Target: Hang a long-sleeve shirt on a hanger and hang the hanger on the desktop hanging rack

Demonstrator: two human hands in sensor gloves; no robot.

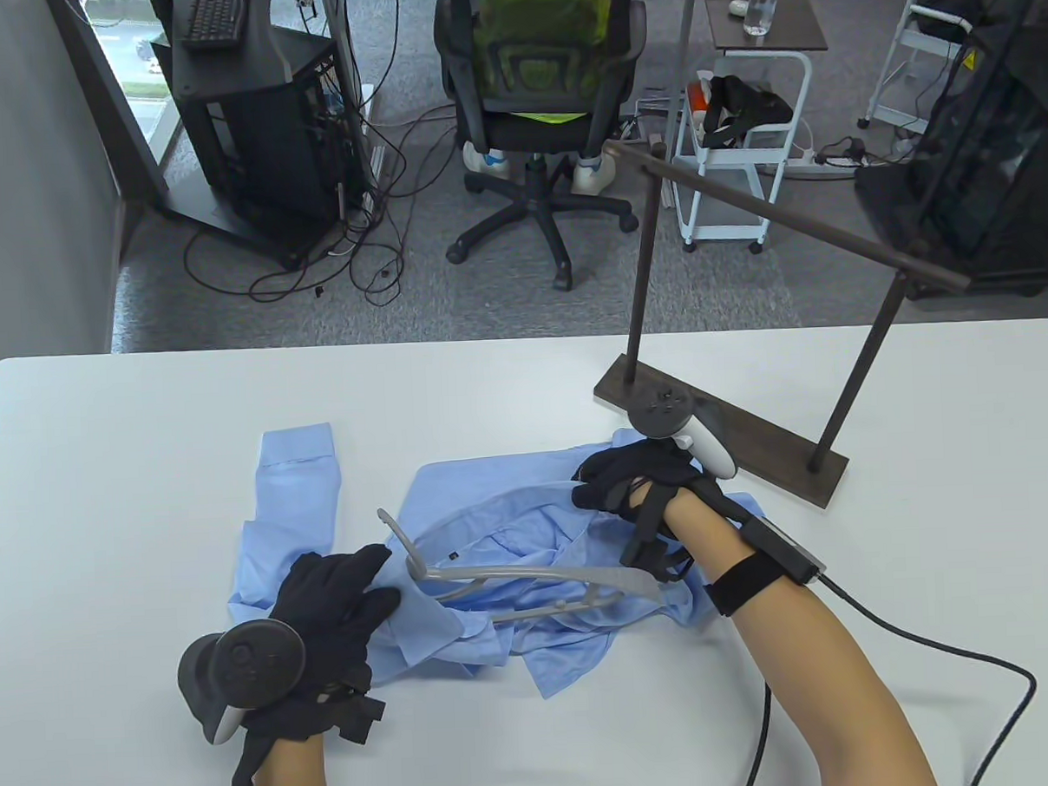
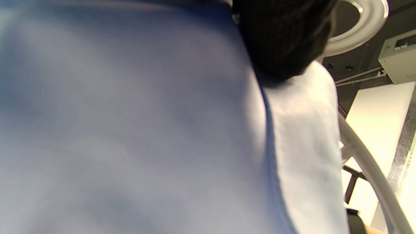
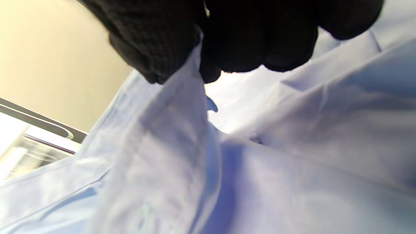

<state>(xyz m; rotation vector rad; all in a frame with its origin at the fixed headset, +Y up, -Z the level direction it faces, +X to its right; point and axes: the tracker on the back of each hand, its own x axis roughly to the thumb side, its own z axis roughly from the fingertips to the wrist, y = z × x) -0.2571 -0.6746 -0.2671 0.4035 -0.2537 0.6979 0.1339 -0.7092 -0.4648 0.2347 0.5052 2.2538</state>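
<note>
Step in hand: getting the hanger (image 1: 532, 579) into the shirt (image 1: 495, 533), which lies crumpled mid-worktop (image 1: 102, 481) under it. Left hand (image 1: 333, 597) rests flat on thin blue cloth by the collar; right hand (image 1: 636, 484) pinches a fold. Next: feed the grey plastic arm into a shoulder. Dark wooden rack (image 1: 726, 436) stands behind.

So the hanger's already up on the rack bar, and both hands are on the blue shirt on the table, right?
Not quite. The table view shows the grey hanger lying on the blue shirt on the table, not on the rack bar, which is bare. The left hand and right hand are on the shirt.
</note>
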